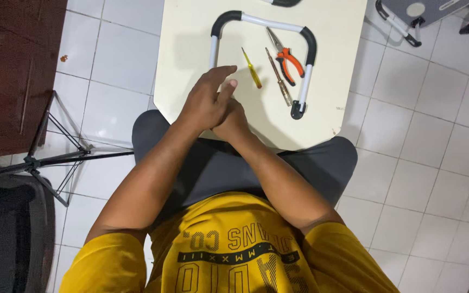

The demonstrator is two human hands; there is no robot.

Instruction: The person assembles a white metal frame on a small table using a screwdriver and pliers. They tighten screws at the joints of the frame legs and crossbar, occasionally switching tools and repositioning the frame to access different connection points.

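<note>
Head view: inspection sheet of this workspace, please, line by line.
Surface: cream board lying across the person's lap.
Job's things: yellow screwdriver, clear-handled screwdriver, orange-handled pliers, all apart from the hands.
Clutter: white tube frame with black corners, around the tools.
Grippers: left hand laid over right hand, holding nothing visible.
Cables: nothing seen.
Surroundings: white tile floor, tripod, wooden furniture.

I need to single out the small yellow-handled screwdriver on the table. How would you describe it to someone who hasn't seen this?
Start at the cream table, inside the white-and-black folding leg frame lying on it. Three tools lie there side by side, just beyond the clasped left hand and right hand. The yellow screwdriver is the leftmost and shortest, unlike the longer clear-handled screwdriver and orange-handled pliers.
</note>
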